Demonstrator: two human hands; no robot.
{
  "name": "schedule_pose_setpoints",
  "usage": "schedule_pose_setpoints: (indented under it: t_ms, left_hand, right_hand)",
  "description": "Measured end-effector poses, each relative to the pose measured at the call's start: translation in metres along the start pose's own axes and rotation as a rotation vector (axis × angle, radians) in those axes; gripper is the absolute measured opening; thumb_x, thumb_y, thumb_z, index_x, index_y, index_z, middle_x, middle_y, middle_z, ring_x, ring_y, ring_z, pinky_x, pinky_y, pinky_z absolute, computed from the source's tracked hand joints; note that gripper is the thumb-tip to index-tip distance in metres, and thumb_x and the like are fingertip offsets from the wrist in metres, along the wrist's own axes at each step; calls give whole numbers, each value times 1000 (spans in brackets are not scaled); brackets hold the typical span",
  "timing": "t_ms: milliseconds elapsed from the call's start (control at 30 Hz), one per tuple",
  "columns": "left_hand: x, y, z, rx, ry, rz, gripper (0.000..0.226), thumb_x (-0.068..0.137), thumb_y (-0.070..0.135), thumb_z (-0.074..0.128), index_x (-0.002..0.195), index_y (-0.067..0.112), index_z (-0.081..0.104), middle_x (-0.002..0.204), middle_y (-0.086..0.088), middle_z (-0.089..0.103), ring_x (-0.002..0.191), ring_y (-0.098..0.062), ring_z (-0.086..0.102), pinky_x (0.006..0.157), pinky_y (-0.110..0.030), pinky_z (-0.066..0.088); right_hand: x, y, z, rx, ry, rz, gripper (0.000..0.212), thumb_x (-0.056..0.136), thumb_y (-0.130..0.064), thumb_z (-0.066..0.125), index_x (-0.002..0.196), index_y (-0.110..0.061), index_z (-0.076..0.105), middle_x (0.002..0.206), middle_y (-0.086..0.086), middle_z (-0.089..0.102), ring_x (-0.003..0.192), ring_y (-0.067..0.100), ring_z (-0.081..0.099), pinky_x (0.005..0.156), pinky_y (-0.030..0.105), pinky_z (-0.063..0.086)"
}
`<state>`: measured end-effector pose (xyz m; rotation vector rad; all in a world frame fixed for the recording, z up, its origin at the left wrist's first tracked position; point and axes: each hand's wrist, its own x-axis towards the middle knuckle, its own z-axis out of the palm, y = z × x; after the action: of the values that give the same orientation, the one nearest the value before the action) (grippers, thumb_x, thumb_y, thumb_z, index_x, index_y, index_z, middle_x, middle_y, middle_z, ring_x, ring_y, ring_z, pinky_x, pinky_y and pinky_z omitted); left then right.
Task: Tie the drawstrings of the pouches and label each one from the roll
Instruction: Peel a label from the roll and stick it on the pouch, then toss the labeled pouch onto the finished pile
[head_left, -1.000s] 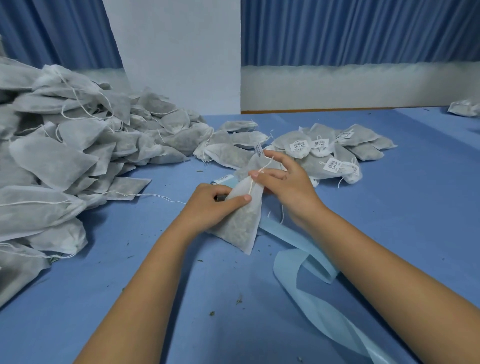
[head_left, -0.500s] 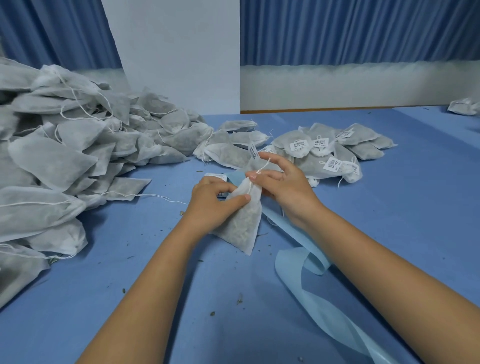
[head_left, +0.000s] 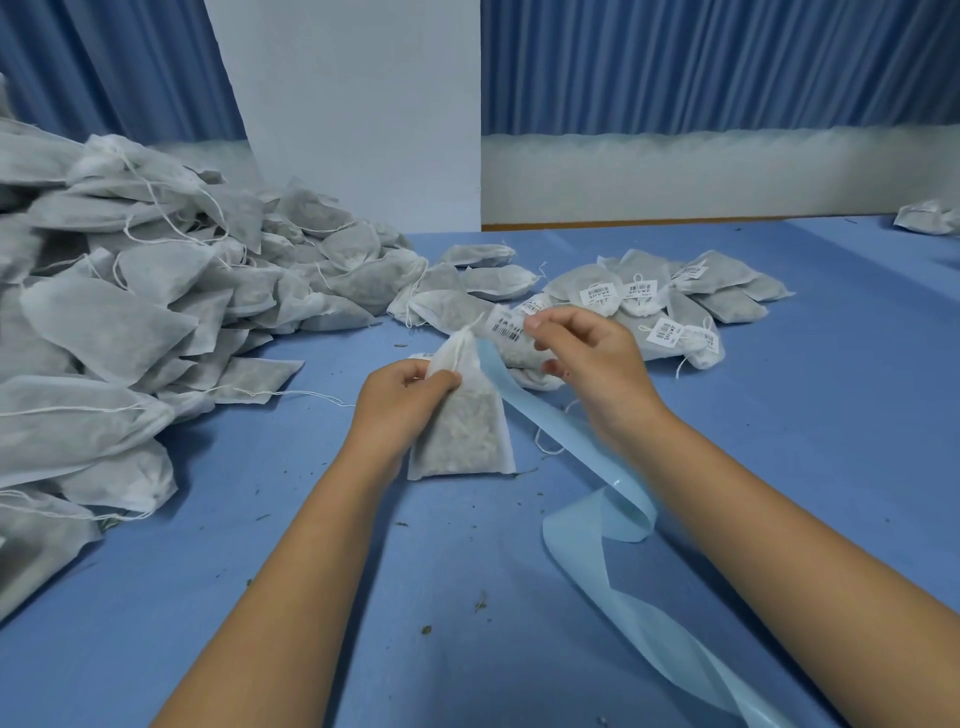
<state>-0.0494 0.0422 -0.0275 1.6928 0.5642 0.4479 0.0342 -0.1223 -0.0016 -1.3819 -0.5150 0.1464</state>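
A white mesh pouch (head_left: 462, 426) filled with dried herbs stands on the blue table, its neck gathered. My left hand (head_left: 400, 400) grips that neck, thumb and fingers curled round it. The drawstring (head_left: 457, 353) runs down the neck. My right hand (head_left: 592, 364) is just right of the pouch top and pinches the edge of a white barcode label (head_left: 506, 330) between thumb and forefinger. A pale blue liner strip (head_left: 571, 436) runs from behind the pouch under my right wrist and curls toward the near right. The label roll is mostly hidden behind my left hand.
A big heap of unlabelled pouches (head_left: 130, 312) with loose strings fills the left side. A smaller group of labelled pouches (head_left: 675, 301) lies behind my right hand. One stray pouch (head_left: 930, 221) sits far right. Herb crumbs dot the blue table (head_left: 311, 519).
My right hand has let go of the drawstring and lifted up and right, now pinching a barcode label. The pouch neck has drawn tighter under my left hand.
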Motion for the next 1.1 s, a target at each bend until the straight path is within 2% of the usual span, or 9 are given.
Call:
schedule_pose_setpoints:
  t_ms: [100, 267, 400, 533, 667, 767, 867, 967, 1100]
  left_hand:
    - [-2, 2, 1, -27, -52, 26, 8, 84, 22, 73, 80, 15, 74, 73, 4, 70, 65, -7, 61, 56, -15, 45]
    - [-9, 6, 3, -62, -221, 85, 20, 77, 31, 79, 93, 18, 78, 102, -5, 75, 101, -22, 70, 91, -37, 52]
    - [-10, 7, 2, -87, -313, 84, 12, 84, 19, 74, 92, 26, 79, 98, 0, 77, 91, -14, 73, 82, -28, 54]
    - [-11, 8, 2, -131, -382, 71, 14, 81, 19, 76, 95, 22, 78, 98, -3, 77, 88, -14, 73, 78, -27, 53]
    - [-14, 12, 4, -118, -349, 57, 30, 76, 44, 76, 90, 19, 77, 92, -1, 72, 84, -13, 64, 75, -27, 48]
    - [-15, 12, 6, -157, -253, 52, 27, 91, 35, 67, 90, 9, 75, 90, -8, 66, 83, -19, 58, 78, -33, 46]
    - [-15, 12, 6, -185, -253, 59, 22, 95, 30, 63, 86, 14, 74, 82, 0, 67, 74, -9, 59, 70, -24, 47]
    - [-15, 12, 5, -266, -305, 51, 18, 95, 29, 63, 86, 18, 74, 80, 4, 71, 72, -6, 63, 69, -19, 50]
    - [-15, 12, 6, -336, -367, 22, 19, 94, 30, 63, 85, 22, 77, 90, 1, 74, 81, -10, 66, 81, -26, 48]
  right_hand:
    - [-1, 4, 3, -91, -108, 68, 16, 84, -20, 72, 69, -26, 75, 73, -10, 68, 68, 2, 57, 60, 15, 48]
    - [-3, 10, 5, -185, -128, 112, 7, 84, -26, 72, 78, -22, 75, 78, -12, 71, 71, -2, 59, 64, 16, 49]
    - [-6, 9, 5, -202, -46, 141, 9, 82, -25, 74, 77, -18, 74, 77, -3, 68, 70, 8, 58, 62, 34, 51]
    - [-8, 9, 8, -185, -39, 47, 7, 79, -13, 78, 76, -15, 71, 74, -4, 70, 64, 2, 59, 61, 15, 47]
    - [-11, 10, 10, -234, -31, -20, 10, 78, -11, 79, 77, -15, 70, 78, 1, 69, 66, 3, 58, 64, 13, 48]
    - [-12, 12, 12, -263, -35, -29, 14, 76, -14, 81, 84, -16, 70, 81, 3, 69, 69, 6, 58, 66, 16, 50]
    - [-8, 10, 9, -234, -32, 65, 35, 73, -24, 84, 102, -20, 65, 85, 2, 68, 69, 6, 61, 64, 16, 48]
    - [-6, 3, 2, -189, -197, 253, 21, 77, -34, 79, 92, -20, 74, 84, -4, 72, 72, 4, 64, 63, 16, 46]
    - [-4, 1, 0, 106, -354, 423, 19, 73, -28, 75, 84, -14, 74, 79, 3, 67, 74, 14, 55, 68, 24, 40]
